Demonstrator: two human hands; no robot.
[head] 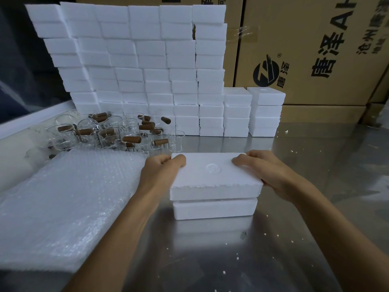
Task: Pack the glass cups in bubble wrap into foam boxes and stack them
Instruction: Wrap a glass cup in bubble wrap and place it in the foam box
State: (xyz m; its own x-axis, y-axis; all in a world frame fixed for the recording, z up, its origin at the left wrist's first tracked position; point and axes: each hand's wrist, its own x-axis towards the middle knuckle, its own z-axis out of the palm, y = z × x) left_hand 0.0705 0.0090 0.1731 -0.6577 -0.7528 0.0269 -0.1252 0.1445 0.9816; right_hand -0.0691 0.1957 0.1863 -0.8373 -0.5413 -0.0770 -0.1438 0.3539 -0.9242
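**Both hands on the foam box lid**

I see my left hand (163,171) and right hand (267,175) gripping the two ends of the foam lid (214,178), fingers curled over its edges. The lid sits on the foam box (214,208) on the steel table (294,207). Glass cups (109,133) lie behind the bubble wrap (69,205), before the stacked boxes (134,64).

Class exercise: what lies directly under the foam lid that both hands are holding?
Under the foam lid, gripped by the left hand and right hand, sits the foam box base on the steel table. The lid covers the interior, so any contents are hidden.
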